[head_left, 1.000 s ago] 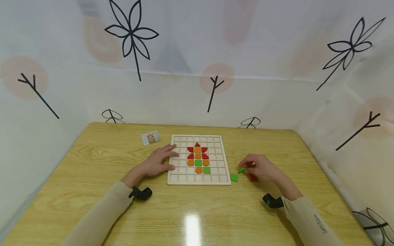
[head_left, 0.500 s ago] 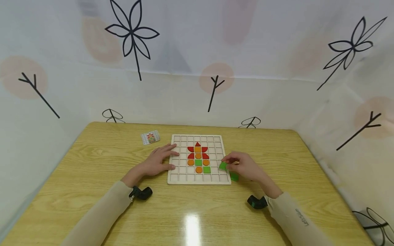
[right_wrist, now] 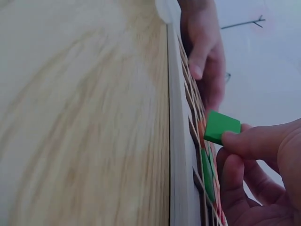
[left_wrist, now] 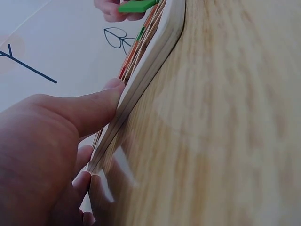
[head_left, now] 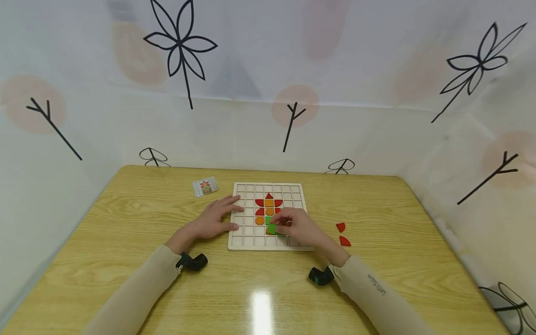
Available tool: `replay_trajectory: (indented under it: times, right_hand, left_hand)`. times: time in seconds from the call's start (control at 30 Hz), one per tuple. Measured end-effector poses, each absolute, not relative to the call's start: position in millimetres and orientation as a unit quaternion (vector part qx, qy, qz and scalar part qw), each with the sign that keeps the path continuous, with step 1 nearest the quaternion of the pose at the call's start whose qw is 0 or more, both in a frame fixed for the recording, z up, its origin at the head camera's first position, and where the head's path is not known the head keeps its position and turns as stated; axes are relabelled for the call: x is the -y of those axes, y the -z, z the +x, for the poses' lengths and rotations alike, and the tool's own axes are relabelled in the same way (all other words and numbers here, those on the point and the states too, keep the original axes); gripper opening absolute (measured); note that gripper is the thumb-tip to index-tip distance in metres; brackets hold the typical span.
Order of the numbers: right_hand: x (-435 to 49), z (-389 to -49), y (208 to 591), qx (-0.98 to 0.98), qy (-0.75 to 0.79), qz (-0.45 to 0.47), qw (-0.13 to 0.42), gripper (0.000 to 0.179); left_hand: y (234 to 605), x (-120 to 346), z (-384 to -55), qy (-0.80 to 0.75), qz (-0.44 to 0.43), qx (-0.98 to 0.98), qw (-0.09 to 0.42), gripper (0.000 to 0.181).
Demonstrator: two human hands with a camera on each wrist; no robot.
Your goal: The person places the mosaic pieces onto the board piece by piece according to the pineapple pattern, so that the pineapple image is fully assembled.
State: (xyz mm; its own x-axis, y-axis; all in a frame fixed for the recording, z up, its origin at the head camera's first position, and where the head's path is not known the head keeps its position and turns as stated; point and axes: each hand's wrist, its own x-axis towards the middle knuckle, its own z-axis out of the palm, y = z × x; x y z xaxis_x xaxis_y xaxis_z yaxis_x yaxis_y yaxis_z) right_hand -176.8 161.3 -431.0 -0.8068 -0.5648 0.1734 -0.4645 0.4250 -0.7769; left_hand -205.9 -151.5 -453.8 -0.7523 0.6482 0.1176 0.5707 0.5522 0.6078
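Note:
My right hand [head_left: 295, 225] pinches a green square tile [right_wrist: 222, 127] between thumb and fingers, over the lower middle of a pale wooden grid board [head_left: 247, 242]. Red, orange and green tiles lie in its cells, among them an orange square [head_left: 269, 203] and a red triangle [head_left: 269, 196]. The hand covers part of this pattern in the head view. My left hand [head_left: 213, 218] rests on the board's left edge, fingers spread and thumb [left_wrist: 101, 106] touching the rim.
A small card [head_left: 204, 187] printed with a coloured pattern on a grid lies behind the left hand. Two red quarter-circle tiles, the upper tile [head_left: 341, 227] and the lower tile [head_left: 345, 241], lie on the wooden table [head_left: 209, 298] right of the board.
My right hand has carried the green square leftward from beside the board to over its middle. Both red pieces have come into sight; another green square on the table is now hidden. The left hand stays put.

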Motion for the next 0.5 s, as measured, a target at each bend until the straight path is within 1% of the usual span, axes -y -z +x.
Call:
replay_trajectory:
  times: [0.2,0.33,0.5]
  right_hand:
    - [-140,-178,436,-0.853,0.419,-0.309,0.040,0.021]
    - [-130,-176,436,-0.861,0.406,-0.304,0.038,0.020]
    - [-126,-173,433,-0.865,0.402,-0.297,0.046,0.019]
  left_hand:
    - [453,151,-206,-0.318,0.345,-0.881,0.063,0.049]
    - [451,151,-205,-0.318,0.342,-0.882,0.068,0.049]
    - [450,150,-203,-0.322,0.342,-0.881,0.063,0.049]
